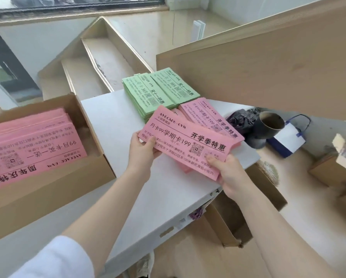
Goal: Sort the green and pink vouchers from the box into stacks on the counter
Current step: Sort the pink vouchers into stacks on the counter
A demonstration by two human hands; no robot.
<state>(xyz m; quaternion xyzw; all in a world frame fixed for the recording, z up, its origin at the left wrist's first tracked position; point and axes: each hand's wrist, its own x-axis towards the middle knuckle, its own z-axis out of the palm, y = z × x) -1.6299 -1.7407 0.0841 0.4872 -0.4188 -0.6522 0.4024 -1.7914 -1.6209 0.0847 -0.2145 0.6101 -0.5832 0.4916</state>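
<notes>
You have two hands on one bundle of pink vouchers (185, 146), held just above the white counter (112, 125). Your left hand (143, 152) pinches the bundle's near-left end, thumb on top; your right hand (227, 172) grips the near-right corner, thumb pressed on the printed face. How many sheets the bundle holds cannot be counted from this angle.

The bundle's long axis runs from upper left to lower right, its printed heading toward the far right end.

On the counter behind it lie three stacks: two green stacks (160, 91) side by side and overlapping, and one pink stack (206, 117) just beside them on the right, partly under the held bundle. All three lie on roughly the same slant as the bundle.

One cardboard box (53, 187) stands at your left, still holding a thick pile of pink vouchers in the box (27, 145), printed upside down to you.

The counter's right edge falls away just beyond your right hand. Bare counter lies between the box and the stacks. A dark cup (268, 123) and a white paper bag (288, 139) sit lower, past that edge.
</notes>
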